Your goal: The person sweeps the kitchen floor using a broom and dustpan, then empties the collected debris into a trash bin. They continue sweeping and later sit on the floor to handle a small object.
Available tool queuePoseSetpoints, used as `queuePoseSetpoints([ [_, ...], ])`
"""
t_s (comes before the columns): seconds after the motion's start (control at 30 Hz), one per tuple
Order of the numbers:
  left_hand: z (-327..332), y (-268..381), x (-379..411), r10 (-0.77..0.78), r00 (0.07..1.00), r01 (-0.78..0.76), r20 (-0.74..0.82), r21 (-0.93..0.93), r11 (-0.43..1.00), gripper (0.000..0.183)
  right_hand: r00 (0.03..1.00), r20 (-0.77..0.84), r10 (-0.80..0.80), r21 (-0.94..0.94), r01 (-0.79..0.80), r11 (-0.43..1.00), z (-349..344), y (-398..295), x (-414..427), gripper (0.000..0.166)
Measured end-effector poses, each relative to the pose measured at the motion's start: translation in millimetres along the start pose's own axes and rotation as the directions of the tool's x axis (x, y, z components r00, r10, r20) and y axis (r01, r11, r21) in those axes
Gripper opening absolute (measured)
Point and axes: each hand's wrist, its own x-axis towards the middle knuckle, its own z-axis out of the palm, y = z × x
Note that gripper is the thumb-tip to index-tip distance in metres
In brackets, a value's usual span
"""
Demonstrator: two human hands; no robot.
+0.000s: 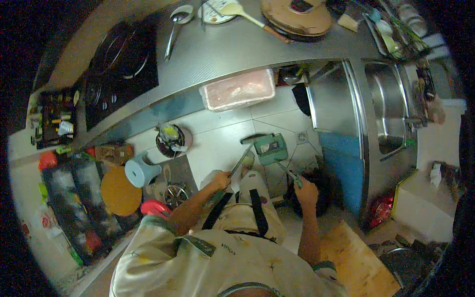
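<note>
My left hand point(221, 180) is closed around the thin handle of a broom point(240, 161), which slants away to the right. The dark broom head point(249, 139) is low over the tiled floor, against the far left edge of a green dustpan point(271, 149). My right hand point(307, 190) grips the dustpan's handle point(287, 171) near its end. The pan has slots or ribs along its near part, and something pale shows on it. Whether the pan rests on the floor cannot be made out.
Ahead runs a metal counter point(222, 48), with a foam box point(239, 91) beneath its front edge. A waste bin point(170, 141) and a light-blue stool point(143, 170) stand left. A dark bin point(315, 196) is beside my right hand. Blue cabinet doors point(341, 159) and a sink point(386, 107) are on the right.
</note>
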Motion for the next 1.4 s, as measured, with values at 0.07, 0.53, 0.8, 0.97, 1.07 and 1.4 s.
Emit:
queuePoseSetpoints([
  [0.07, -29, 19, -28, 0.036, 0.999, -0.037, 0.04, 0.027, 0.999, 0.05, 0.992, 0.087, 0.09, 0.039, -0.094, 0.995, -8, 2, 0, 0.041],
  [0.53, -74, 78, 149, 0.295, 0.941, -0.339, 0.168, 0.417, 0.843, 0.036, 0.943, 0.054, 0.329, 0.093, -0.333, 0.938, 13, -3, -38, 0.043],
  [0.8, -114, 29, 22, 0.291, 0.866, -0.495, 0.406, 0.621, 0.608, 0.058, 0.894, 0.029, 0.447, 0.114, -0.447, 0.887, 10, -4, -42, 0.045],
  [0.97, -159, 106, -8, -0.017, 0.976, -0.073, 0.215, 0.401, 0.913, 0.062, 0.895, 0.026, 0.445, 0.215, -0.44, 0.872, 10, -4, -55, 0.04],
  [1.07, -196, 170, -9, -0.153, 0.961, 0.065, 0.232, 0.349, 0.935, 0.063, 0.874, -0.019, 0.485, 0.175, -0.475, 0.862, 25, -22, -66, 0.037],
  [1.4, -237, 191, 45, 0.211, 0.878, -0.442, 0.431, 0.557, 0.703, 0.058, 0.635, 0.097, 0.766, 0.298, -0.753, 0.587, 10, -169, -80, 0.039],
])
